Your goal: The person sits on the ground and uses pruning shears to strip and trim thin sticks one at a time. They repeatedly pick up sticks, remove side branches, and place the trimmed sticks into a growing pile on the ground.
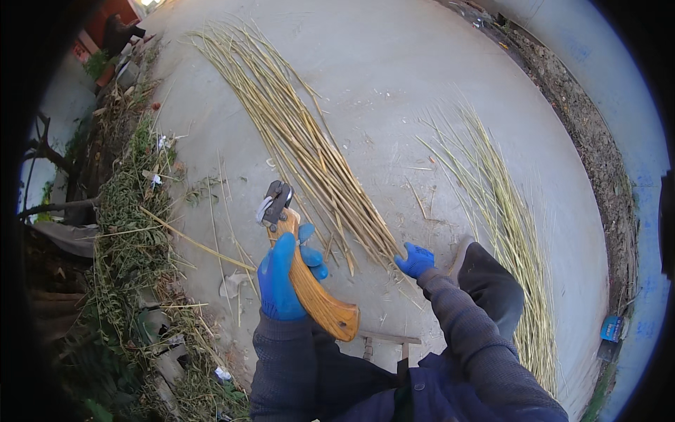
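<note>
A wooden-handled knife is gripped by the left hand, while stalks lying lengthwise ahead are clasped by the right hand

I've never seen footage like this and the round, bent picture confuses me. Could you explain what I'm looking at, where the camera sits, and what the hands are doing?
This is one view from a wide fisheye camera on a person's head, looking down, so straight edges bend. There is no machine: both hands wear blue gloves. The left hand grips a tool with an orange wooden handle and a metal head. The right hand reaches to the near end of a bundle of long pale stalks lying on the concrete ground. A second, thinner pile of stalks lies to the right; weeds edge the left.
</note>
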### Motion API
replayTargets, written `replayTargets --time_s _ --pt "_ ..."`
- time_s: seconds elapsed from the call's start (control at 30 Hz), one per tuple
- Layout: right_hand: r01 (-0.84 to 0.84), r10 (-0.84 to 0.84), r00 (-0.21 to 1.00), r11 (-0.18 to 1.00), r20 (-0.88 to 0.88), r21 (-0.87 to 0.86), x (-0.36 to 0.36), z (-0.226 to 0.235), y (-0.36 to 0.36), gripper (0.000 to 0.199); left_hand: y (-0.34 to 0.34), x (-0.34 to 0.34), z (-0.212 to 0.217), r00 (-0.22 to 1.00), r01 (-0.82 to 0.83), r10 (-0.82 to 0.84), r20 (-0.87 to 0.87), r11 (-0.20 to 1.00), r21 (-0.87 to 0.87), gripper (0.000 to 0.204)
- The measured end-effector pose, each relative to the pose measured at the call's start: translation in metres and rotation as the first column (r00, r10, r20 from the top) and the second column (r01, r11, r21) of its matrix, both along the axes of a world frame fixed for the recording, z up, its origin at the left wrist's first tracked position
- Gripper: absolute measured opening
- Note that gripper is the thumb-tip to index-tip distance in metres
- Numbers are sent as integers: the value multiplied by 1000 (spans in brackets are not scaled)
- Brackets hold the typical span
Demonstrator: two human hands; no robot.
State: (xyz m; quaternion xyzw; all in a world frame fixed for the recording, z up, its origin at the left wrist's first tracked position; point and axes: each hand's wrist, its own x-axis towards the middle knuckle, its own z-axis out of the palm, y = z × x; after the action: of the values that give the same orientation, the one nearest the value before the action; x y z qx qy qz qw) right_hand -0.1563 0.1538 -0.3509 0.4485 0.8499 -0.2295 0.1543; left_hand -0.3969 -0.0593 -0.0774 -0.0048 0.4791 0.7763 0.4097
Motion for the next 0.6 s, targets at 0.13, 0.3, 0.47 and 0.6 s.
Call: replayTargets --time_s 0.13,0.3,0.47,0.6 --pt "24 -25 998 1000 -53 -18 -39 -50 28 88 19 8 8 997 62 -52 60 981 -183 55" --pt "33 -31 999 996 -32 77 -87 -108 50 106 60 0 -1 965 191 -131 227 944 -268 62" --pt "59 -58 997 998 58 -21 -99 -143 37 91 99 -23 -19 944 303 -216 250 867 -395 60" --pt "-21 -15 983 980 -181 -199 -83 -150 39 62 110 -36 -24 941 328 -276 195 885 -330 55"
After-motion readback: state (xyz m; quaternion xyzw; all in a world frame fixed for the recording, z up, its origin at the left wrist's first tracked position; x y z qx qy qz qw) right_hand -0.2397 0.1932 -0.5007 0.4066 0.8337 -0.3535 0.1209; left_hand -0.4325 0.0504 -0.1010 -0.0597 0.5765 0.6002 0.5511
